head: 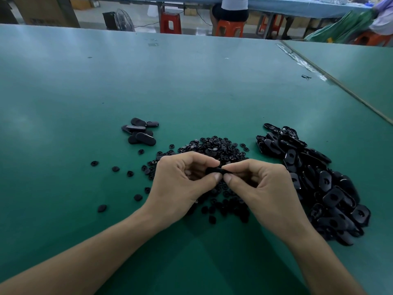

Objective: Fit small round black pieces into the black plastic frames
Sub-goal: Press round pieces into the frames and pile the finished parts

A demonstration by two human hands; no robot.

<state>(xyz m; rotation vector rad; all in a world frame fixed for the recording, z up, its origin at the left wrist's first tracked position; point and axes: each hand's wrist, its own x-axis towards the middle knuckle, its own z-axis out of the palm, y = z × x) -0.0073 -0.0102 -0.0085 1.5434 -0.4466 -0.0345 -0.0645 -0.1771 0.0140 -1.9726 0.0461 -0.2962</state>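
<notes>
Both hands pinching one little black part over the green table

Left hand (182, 179) and right hand (258, 184) meet fingertip to fingertip, each curled round the same small black piece (213, 170) – can't tell if it's a frame or a round bit, it's mostly hidden. Under and behind the hands sits the loose heap of round black pieces (214, 146). The pile of black frames (314, 179) is just right of that, and a few oval parts (139, 133) lie off to the left on the table (191, 86).
</notes>
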